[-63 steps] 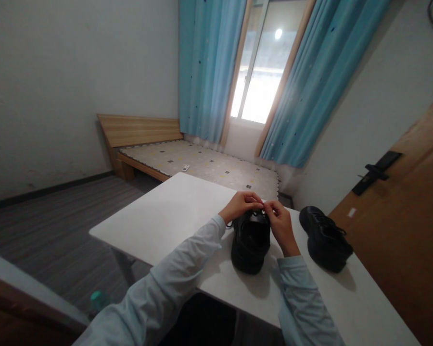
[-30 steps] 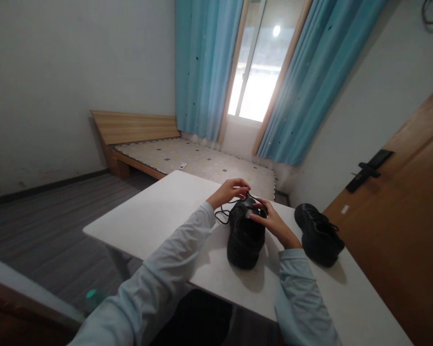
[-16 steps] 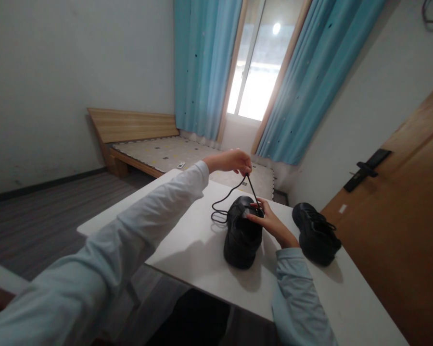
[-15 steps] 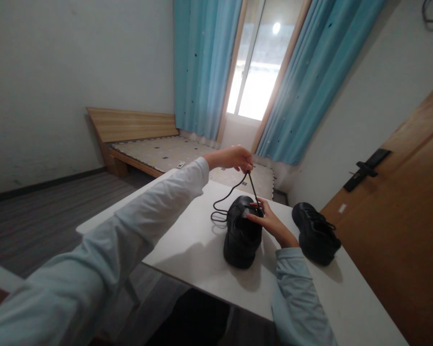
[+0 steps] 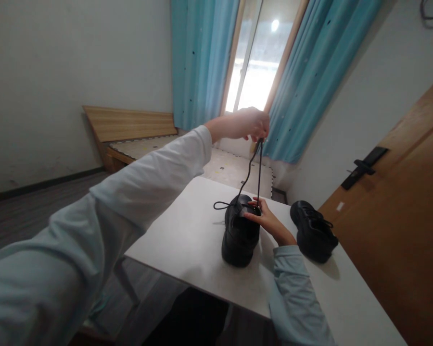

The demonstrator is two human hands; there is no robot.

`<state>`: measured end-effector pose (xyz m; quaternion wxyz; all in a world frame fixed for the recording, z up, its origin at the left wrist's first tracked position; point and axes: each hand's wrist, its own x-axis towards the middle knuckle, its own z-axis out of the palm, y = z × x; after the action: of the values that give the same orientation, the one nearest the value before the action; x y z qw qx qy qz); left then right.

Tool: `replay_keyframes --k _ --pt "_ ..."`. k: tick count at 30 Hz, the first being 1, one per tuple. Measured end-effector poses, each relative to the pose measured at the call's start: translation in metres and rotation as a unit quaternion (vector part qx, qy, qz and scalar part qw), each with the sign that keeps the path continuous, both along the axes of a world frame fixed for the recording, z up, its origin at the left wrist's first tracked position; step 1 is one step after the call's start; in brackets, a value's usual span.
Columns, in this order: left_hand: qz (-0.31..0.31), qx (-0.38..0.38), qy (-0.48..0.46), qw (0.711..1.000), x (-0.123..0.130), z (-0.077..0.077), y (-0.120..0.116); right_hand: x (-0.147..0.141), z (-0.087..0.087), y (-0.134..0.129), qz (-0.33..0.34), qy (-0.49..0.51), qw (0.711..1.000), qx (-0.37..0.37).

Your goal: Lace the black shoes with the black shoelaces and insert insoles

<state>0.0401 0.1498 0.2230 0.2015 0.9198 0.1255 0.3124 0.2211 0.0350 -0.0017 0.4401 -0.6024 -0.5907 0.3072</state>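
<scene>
Raised high above the white table [image 5: 187,230], left hand [image 5: 246,124] pinched shut on a black shoelace [image 5: 259,168], drawn up taut in two strands from the black shoe [image 5: 240,233] below. A loose loop of the same lace trailing off the shoe's left side onto the tabletop. Right hand [image 5: 265,221] laid on the shoe's far end where the lace comes out, fingers spread over the upper and pressing down rather than closed around anything. Shoe standing upright near the middle of the table, heel toward the near edge. Second black shoe [image 5: 313,231] set to the right, laced, apart from the first and untouched. Pale blue sleeves on both arms. Beyond the table, a low wooden bed [image 5: 137,134], blue curtains [image 5: 198,62] framing a bright window [image 5: 254,57], and a wooden door [image 5: 400,202] at far right.
</scene>
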Motion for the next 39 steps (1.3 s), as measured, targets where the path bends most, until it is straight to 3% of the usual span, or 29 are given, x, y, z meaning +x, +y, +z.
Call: replay_keyframes --k 6,12,20,25,31,39 --pt "0.016 0.018 -0.091 0.996 -0.010 0.027 -0.009 0.001 -0.002 0.002 0.003 0.000 1.000 0.005" --pt "-0.009 0.043 -0.110 0.993 -0.016 0.048 -0.021 0.000 -0.002 0.000 -0.001 0.005 1.000 0.014" --pt "0.026 0.088 -0.149 0.985 -0.018 0.071 -0.033 -0.001 0.003 -0.003 0.006 0.000 1.000 -0.002" --pt "0.048 0.097 -0.203 0.973 -0.012 0.079 -0.033 0.001 0.002 -0.001 0.006 -0.007 1.000 -0.001" --pt "0.045 0.098 -0.242 0.964 0.015 0.082 -0.033 -0.001 0.003 -0.003 0.010 -0.003 1.000 0.004" --pt "0.070 0.093 -0.210 0.971 0.030 0.080 -0.048 -0.001 0.006 -0.003 0.007 -0.011 1.000 -0.009"
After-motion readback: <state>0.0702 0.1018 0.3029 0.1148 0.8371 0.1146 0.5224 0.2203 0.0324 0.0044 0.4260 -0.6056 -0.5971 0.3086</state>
